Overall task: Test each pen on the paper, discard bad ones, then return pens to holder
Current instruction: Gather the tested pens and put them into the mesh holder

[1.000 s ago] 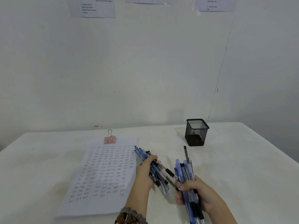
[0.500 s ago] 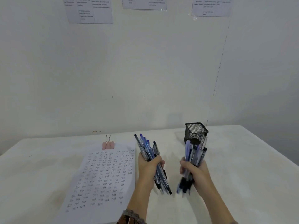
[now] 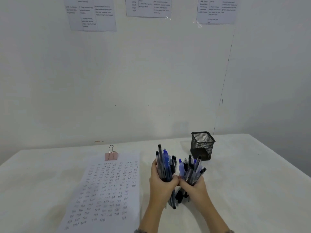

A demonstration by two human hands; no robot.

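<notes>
Both hands have closed in on each other since half a second ago. Back then there was a clear gap between them, now the knuckles are touching. The left hand [image 3: 161,184] is wrapped tight round a bunch of blue and black plastic pens [image 3: 165,163], and the right hand [image 3: 195,187] is clamped the same way on a second bunch of blue and black pens [image 3: 191,167]. Both bunches stand roughly upright, tops fanning out above the fists and lower ends sticking out underneath.

That right bunch was sitting right in front of the black wire-mesh square pen holder [image 3: 202,146] a moment ago. Now it's down and to the left of the holder, near it but not touching. The holder stands upright on the white cloth-covered table [image 3: 252,182], with something dark at its bottom that I can't make out.

Well left of the holder lies a white sheet of paper [image 3: 107,190] covered in rows of little handwritten test marks, with a pink binder clip [image 3: 111,156] on its far edge. The hands sit between that sheet and the holder.

Up on the wall above the holder are some taped printed notices [image 3: 90,14], too blurry to read.
</notes>
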